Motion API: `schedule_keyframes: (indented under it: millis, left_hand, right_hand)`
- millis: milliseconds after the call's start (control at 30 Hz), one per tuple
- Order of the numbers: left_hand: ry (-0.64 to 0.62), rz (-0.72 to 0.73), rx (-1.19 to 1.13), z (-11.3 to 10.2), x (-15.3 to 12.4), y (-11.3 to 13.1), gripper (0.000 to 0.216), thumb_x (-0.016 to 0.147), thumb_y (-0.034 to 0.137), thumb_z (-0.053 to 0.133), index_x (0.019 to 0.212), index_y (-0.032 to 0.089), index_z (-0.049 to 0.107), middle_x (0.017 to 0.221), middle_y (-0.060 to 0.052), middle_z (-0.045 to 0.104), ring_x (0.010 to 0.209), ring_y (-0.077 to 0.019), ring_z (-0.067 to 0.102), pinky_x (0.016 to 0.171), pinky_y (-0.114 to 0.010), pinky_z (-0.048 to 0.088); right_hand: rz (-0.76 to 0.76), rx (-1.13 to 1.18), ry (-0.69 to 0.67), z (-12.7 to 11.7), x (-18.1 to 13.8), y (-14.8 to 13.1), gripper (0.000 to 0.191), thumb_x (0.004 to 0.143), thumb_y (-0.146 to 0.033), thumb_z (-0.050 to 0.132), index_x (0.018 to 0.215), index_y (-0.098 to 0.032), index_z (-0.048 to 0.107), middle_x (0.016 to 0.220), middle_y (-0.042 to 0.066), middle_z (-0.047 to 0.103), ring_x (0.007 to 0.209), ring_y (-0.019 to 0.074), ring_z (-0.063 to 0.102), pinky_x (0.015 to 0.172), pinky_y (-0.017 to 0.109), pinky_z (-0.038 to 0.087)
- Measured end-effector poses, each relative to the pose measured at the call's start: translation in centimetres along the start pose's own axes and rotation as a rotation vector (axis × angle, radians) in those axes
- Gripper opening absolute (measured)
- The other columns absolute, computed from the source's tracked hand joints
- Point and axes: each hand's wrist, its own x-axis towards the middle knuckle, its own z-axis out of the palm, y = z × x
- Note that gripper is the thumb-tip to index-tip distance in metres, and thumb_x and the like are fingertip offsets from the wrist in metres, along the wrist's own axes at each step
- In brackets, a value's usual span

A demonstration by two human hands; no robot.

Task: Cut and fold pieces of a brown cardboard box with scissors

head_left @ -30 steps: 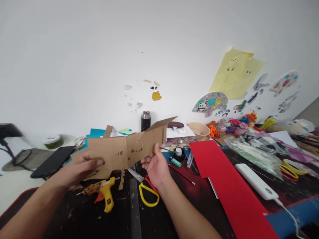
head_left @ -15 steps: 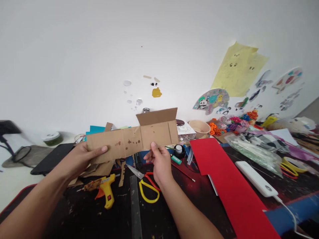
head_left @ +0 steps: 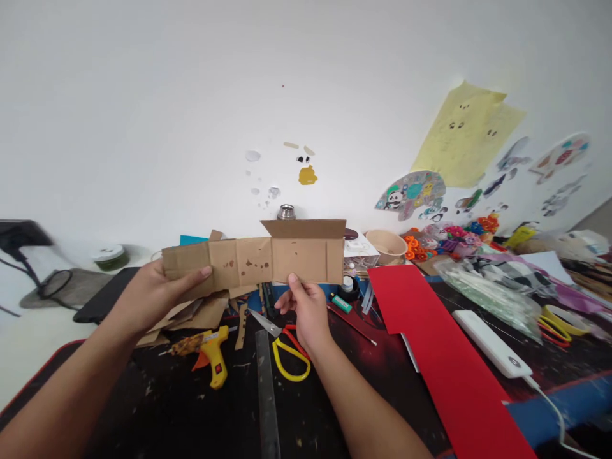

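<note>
Long creased brown cardboard strip (head_left: 253, 260) is held above black tabletop (head_left: 191, 424), left hand (head_left: 155, 290) gripping left end, right hand (head_left: 308, 313) pinching lower edge; step seems fold-checking, next move likely needing steady grips.

White wall (head_left: 157, 115) across the upper half, in soft, dull light. At its centre, a mustard-yellow sticker (head_left: 308, 175) sits among small pale ones; to the right, a slanted yellow paper sheet (head_left: 468, 137) hangs above a fan-shaped patterned piece (head_left: 412, 190). Below, a desk (head_left: 143, 408) with a dark, flecked surface, red-edged at left beside a whitish area, blue along the lower right.
</note>
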Motion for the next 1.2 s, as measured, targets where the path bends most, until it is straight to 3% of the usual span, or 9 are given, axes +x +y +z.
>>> schedule_keyframes:
  millis: [167,300,400,567,700,833,1033,1200]
  left_hand:
    - [-0.010,0.017,-0.196,-1.1,0.1,-0.3,0.062,0.064,0.049,0.099,0.113,0.015,0.079,0.109,-0.010,0.086,0.108,-0.0367,0.077,0.105,-0.054,0.058]
    - [-0.013,0.039,-0.221,-1.5,0.1,-0.4,0.062,0.066,0.046,0.099,0.116,0.015,0.078,0.111,-0.010,0.086,0.111,-0.0379,0.076,0.112,-0.059,0.052]
    - [-0.008,0.050,-0.211,-1.5,0.2,-0.4,0.063,0.067,0.047,0.098,0.116,0.013,0.078,0.112,-0.010,0.086,0.109,-0.0375,0.076,0.111,-0.061,0.053]
    - [-0.024,0.061,-0.299,-1.4,0.9,-0.9,0.063,0.060,0.045,0.101,0.111,0.016,0.080,0.113,-0.012,0.086,0.101,-0.0322,0.080,0.097,-0.048,0.064]
    - [-0.052,0.056,-0.410,-1.3,1.4,-1.1,0.058,0.057,0.038,0.103,0.107,0.016,0.082,0.108,-0.012,0.087,0.089,-0.0255,0.082,0.080,-0.033,0.069]
    - [-0.064,0.055,-0.495,-0.9,1.0,-0.7,0.054,0.054,0.032,0.104,0.102,0.016,0.084,0.101,-0.012,0.087,0.082,-0.0235,0.082,0.072,-0.029,0.069]
    - [-0.097,0.033,-0.568,-0.7,0.9,-0.6,0.051,0.053,0.028,0.104,0.098,0.013,0.083,0.094,-0.013,0.087,0.074,-0.0251,0.082,0.066,-0.030,0.069]
    - [-0.120,0.054,-0.604,-0.7,1.2,-0.9,0.052,0.055,0.027,0.104,0.100,0.013,0.083,0.096,-0.013,0.087,0.077,-0.0269,0.083,0.067,-0.030,0.070]
  right_hand:
    - [0.004,-0.016,-0.058,0.2,-0.8,0.4,0.046,0.086,-0.061,0.078,0.097,-0.017,0.077,0.085,0.009,0.082,0.048,0.0128,0.065,0.044,0.021,0.047]
    - [0.043,-0.130,-0.122,-0.2,-1.7,1.0,0.045,0.088,-0.061,0.074,0.099,-0.017,0.077,0.083,0.008,0.081,0.048,0.0129,0.065,0.043,0.021,0.045]
    - [0.033,-0.346,-0.225,-1.2,-2.9,1.1,0.037,0.094,-0.053,0.068,0.101,-0.018,0.078,0.083,0.006,0.080,0.049,0.0126,0.065,0.047,0.021,0.046]
    - [-0.061,-0.930,-0.368,-4.2,-4.7,-0.7,0.023,0.094,-0.033,0.070,0.112,-0.021,0.080,0.088,0.004,0.080,0.075,0.0183,0.072,0.069,0.027,0.054]
    - [-0.085,-1.244,-0.471,-5.7,-5.2,-3.0,0.030,0.093,-0.029,0.076,0.122,-0.021,0.078,0.108,0.008,0.081,0.098,0.0237,0.074,0.089,0.032,0.055]
    - [-0.070,-1.543,-0.606,-5.9,-5.6,-3.9,0.041,0.091,-0.033,0.080,0.130,-0.023,0.075,0.122,0.011,0.076,0.116,0.0297,0.070,0.101,0.037,0.052]
    - [-0.093,-1.815,-0.706,-5.0,-6.2,-2.8,0.035,0.097,-0.024,0.068,0.131,-0.022,0.073,0.124,0.012,0.070,0.104,0.0290,0.074,0.089,0.035,0.054]
    - [-0.087,-1.803,-0.709,-5.0,-6.1,-2.6,0.031,0.092,-0.023,0.067,0.122,-0.022,0.075,0.114,0.010,0.072,0.089,0.0253,0.074,0.077,0.031,0.051]
